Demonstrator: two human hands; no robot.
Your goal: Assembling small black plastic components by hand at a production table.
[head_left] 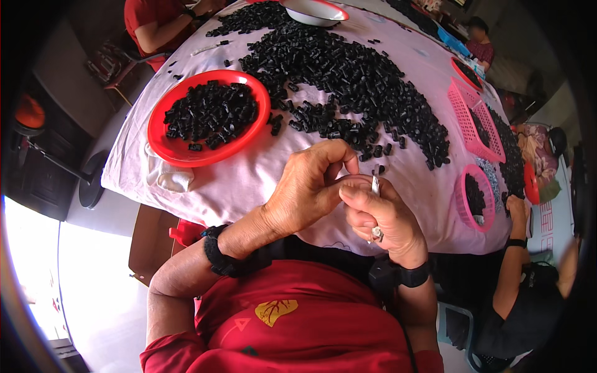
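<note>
1. Head view: left hand and right hand meet, fingertips pinched together on something too small to tell.
2. Loose black pieces lie heaped on the pink tablecloth just beyond the hands.
3. Red bowl of pieces sits beyond the left hand, further left.
4. Pink basket sits right of the right hand.

Glossy red plastic plate; matt black plastic pieces; pale cloth.
</note>
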